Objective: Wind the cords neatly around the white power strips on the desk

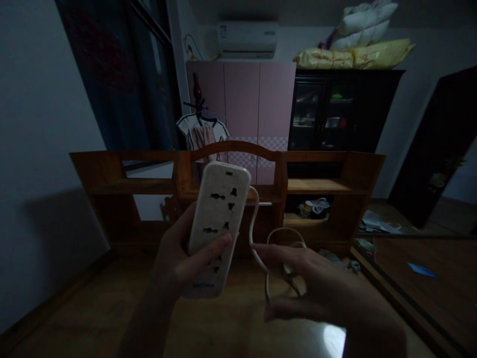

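A white power strip (218,219) with several sockets is held upright in my left hand (179,263); the thumb lies across its face. Its white cable (255,223) leaves the top right corner, curves down and loops under my right hand (316,288). That right hand has its index finger stretched toward the cable and the other fingers curled round the coiled part of the cable. The room is dim.
A low wooden headboard shelf (316,186) stands ahead on the wooden floor, with small items in its lower right bay. Behind are a pink wardrobe (242,104), a dark glass cabinet (335,109), and an air conditioner (248,40). A wall is at left.
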Demonstrator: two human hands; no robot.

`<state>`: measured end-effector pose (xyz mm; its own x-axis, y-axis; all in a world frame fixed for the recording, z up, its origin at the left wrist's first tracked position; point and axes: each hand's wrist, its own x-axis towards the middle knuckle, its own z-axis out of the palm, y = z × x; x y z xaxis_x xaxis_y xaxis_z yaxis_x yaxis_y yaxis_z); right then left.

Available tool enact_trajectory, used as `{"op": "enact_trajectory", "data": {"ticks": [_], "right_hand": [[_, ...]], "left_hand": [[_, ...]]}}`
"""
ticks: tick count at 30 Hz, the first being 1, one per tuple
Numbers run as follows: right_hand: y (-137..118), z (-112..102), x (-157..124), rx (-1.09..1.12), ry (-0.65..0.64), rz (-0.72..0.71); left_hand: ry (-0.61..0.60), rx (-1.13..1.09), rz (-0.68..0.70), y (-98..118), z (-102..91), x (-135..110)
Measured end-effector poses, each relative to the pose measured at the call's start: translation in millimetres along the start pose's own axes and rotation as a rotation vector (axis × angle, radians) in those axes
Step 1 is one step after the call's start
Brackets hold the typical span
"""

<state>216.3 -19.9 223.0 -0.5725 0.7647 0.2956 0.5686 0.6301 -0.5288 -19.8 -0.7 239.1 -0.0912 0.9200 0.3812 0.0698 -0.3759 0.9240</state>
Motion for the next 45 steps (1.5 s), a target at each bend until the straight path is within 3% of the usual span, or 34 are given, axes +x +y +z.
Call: {"op": "enact_trajectory", "data": {"ticks": [5,10,12,17,22,27,32,36,41,45], "right_hand": [[15,27,27,-0.157,0.03,0.074],[36,21,43,-0.152,0.217,0.12],[40,15,44,-0.136,0.286,0.132],[51,7,40,-0.056,0.363,0.124],[82,19,48,0.174,0.257,0.019],[82,22,68,0.791,0.264,-0.002],[71,9,68,1.048,0.394,0.043],[76,-2,56,0.831,0.506,0.11],[72,-7,52,0.543,0.42,0.052],[65,-3,56,0.404,0.365,0.05]], "left_hand": [[-0.045,0.237,0.221,-11,13.1,1],[-0.149,0.599,0.748,-33,17.1,17],[-0.171,0.785,0.881,-42,14.0,27],[-0.164,1.041,0.993,-51,9.7,38],[-0.227,0.996,1.117,-50,21.8,28],[-0.272,0.976,1.149,-45,38.6,13],[-0.281,1.04,1.105,-45,41.8,11],[-0.299,1.1,0.976,-55,37.5,22],[-0.331,1.112,0.832,-65,30.8,33],[-0.303,1.154,0.82,-69,28.7,35]]}}
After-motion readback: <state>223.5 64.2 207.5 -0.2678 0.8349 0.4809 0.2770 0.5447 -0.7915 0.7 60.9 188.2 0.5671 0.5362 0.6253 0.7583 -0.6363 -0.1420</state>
